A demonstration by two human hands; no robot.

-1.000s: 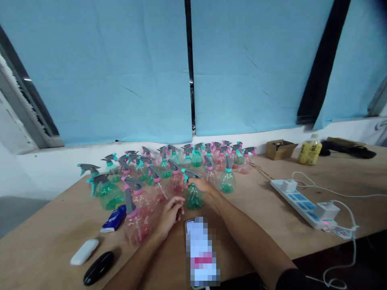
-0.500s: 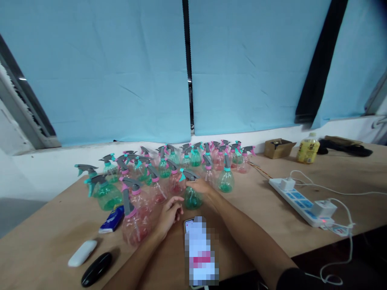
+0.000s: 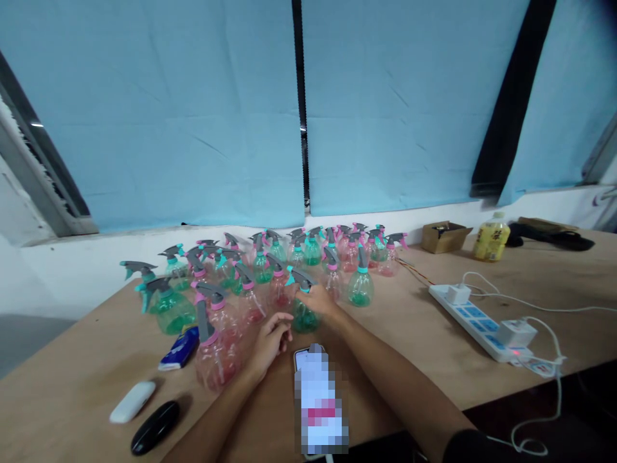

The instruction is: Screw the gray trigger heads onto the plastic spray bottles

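My right hand is closed round the neck of a green spray bottle with a grey and turquoise trigger head. The bottle stands upright in the middle of the near part of the table, its nozzle pointing left. My left hand rests just left of that bottle, fingers loosely bent and apart, holding nothing. Just left of this hand stands a pink spray bottle. A green spray bottle stands to the right of my right hand. Below both hands lies a phone, its screen blurred out.
Several more pink and green spray bottles crowd the table toward the wall. At left lie a blue packet, a white case and a black case. On the right are a power strip, a cardboard box and a yellow drink bottle.
Hardly anything differs. My right hand keeps its hold on the green spray bottle, and my left hand stays beside it; the view has shifted very slightly.
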